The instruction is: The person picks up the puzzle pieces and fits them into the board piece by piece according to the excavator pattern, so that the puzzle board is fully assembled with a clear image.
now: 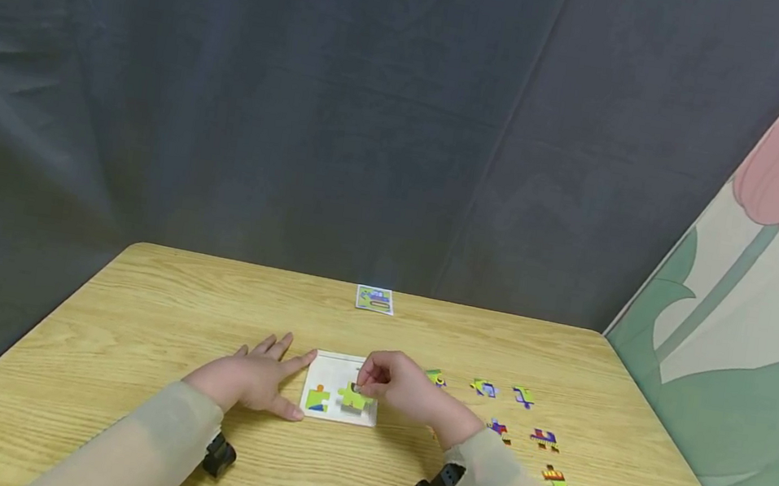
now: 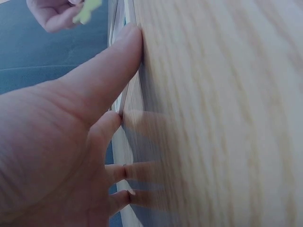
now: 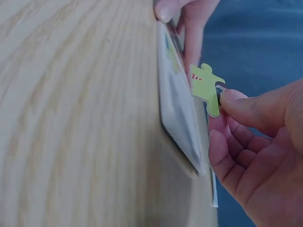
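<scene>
A white puzzle tray [image 1: 343, 368] lies on the wooden table. One green and blue puzzle piece [image 1: 317, 400] sits in its lower left corner. My left hand [image 1: 261, 378] rests with spread fingers at the tray's left side, thumb and index fingertip at its edge. Between the thumb and fingers of my right hand [image 1: 395, 381] is a green puzzle piece [image 3: 204, 89], pinched just above the tray. In the right wrist view this piece shows a small red and white striped mark, and a fingertip covers part of its edge.
Several loose puzzle pieces [image 1: 544, 438] lie on the table to the right, some partly behind my right hand and forearm. A small picture card [image 1: 375, 299] lies near the table's far edge. A dark curtain [image 1: 305, 100] hangs behind, with a tulip-patterned panel [image 1: 756, 324] at right.
</scene>
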A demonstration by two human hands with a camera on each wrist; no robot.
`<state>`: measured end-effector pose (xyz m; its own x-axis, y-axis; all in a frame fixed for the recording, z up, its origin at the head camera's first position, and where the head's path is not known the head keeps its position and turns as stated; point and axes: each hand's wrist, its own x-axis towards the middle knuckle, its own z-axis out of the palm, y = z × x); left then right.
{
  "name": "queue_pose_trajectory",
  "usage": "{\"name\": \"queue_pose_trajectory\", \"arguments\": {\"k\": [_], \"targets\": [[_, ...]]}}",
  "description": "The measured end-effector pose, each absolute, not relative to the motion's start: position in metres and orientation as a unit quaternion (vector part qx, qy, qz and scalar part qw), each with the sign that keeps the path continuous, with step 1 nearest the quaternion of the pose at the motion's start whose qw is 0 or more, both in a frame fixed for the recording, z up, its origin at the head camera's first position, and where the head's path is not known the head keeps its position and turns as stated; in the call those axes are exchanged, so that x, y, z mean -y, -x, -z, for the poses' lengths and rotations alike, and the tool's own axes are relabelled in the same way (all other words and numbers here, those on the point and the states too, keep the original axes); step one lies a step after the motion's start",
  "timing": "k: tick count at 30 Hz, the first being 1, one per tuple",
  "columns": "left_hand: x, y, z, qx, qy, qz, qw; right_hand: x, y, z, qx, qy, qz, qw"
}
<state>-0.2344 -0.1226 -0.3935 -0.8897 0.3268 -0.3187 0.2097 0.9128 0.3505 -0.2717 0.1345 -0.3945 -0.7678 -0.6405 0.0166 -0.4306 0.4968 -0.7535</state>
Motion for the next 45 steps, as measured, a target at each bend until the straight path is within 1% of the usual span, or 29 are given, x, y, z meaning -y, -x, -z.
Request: {"name": "queue_pose_trajectory", "arguments": {"k": [6,11,28,45], "targets": [[0.122,0.236,0.394,-0.96,-0.141,-0.157,0.186,-0.126,0.273,0.402,-0.854,0.302,0.398,0.142],[0.121,0.237,0.394,-0.96,-0.142,-0.15,0.19,-0.123,0.272,0.403,-0.855,0.292,0.404,0.143],[0.121,0.236,0.395,-0.961,-0.139,-0.157,0.18,-0.114,0.27,0.408,-0.856,0.276,0.408,0.159],[0.123,0.237,0.397,-0.962,-0.137,-0.155,0.179,-0.106,0.266,0.414,-0.875,0.288,0.369,0.125]]}}
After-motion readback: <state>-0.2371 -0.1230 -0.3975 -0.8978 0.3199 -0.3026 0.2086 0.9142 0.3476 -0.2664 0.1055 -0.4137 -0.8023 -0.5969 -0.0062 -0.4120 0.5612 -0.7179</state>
